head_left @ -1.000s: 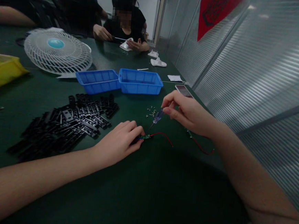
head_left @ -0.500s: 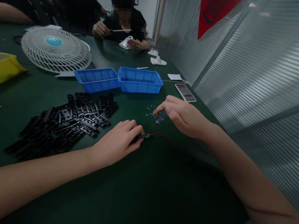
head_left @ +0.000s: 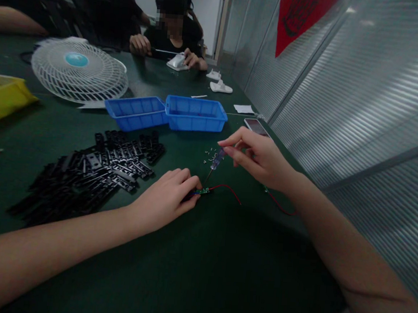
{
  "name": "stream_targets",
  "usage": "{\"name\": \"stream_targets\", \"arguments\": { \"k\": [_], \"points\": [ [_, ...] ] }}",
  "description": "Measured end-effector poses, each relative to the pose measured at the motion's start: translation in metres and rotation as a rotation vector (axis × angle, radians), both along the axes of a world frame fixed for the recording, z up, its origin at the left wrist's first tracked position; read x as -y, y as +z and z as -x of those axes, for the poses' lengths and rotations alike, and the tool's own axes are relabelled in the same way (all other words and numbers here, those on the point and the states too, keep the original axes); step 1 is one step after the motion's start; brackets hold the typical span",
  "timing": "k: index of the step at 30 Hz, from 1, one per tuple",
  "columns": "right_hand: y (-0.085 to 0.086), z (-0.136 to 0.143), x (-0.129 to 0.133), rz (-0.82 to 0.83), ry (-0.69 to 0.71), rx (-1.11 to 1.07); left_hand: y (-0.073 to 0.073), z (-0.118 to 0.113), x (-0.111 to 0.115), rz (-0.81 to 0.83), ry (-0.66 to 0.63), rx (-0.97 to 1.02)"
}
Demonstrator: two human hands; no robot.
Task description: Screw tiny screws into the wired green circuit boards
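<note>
My left hand (head_left: 173, 192) rests on the table, its fingers closed round a small green circuit board (head_left: 204, 191) with a red wire (head_left: 230, 188) curving off to the right. My right hand (head_left: 257, 156) grips the top of a small clear-handled screwdriver (head_left: 217, 159) between thumb and fingertips. The screwdriver leans slightly, its tip down at the board beside my left fingertips. Small screws (head_left: 209, 152) lie scattered behind the screwdriver. To the left of my left hand spreads a heap of black plastic parts (head_left: 95, 167).
Two blue bins (head_left: 195, 122) (head_left: 140, 115) stand behind the heap. A white fan grille (head_left: 102, 78), a yellow bin (head_left: 7, 99) and a partly hidden phone (head_left: 256, 126) lie around. Another board (head_left: 266, 190) is under my right wrist. A person (head_left: 175, 38) works opposite.
My right hand has opened its grip outward and shifted slightly up, and the screwdriver stands more upright. My left hand has stayed put. The person opposite has moved the white part and tool.
</note>
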State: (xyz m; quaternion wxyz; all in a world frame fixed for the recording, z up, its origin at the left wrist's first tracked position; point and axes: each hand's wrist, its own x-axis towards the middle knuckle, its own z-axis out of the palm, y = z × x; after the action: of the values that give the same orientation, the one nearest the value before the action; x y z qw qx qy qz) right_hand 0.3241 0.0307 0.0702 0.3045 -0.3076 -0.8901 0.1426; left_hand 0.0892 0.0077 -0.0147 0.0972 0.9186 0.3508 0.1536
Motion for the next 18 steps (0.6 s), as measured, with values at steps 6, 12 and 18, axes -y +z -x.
{"name": "stream_targets", "arguments": {
  "k": [6,12,18],
  "points": [
    [0.0052,-0.0025,-0.0013,-0.034,-0.008,0.003,0.0013,0.0004,0.0008,-0.003,0.002,0.002],
    [0.0048,-0.0023,-0.0015,-0.072,-0.024,0.052,0.0009,0.0005,0.0007,0.006,0.001,0.005],
    [0.0023,-0.0016,0.0002,-0.124,-0.097,0.183,-0.0001,0.0001,0.0003,0.011,0.004,-0.006]
  ]
}}
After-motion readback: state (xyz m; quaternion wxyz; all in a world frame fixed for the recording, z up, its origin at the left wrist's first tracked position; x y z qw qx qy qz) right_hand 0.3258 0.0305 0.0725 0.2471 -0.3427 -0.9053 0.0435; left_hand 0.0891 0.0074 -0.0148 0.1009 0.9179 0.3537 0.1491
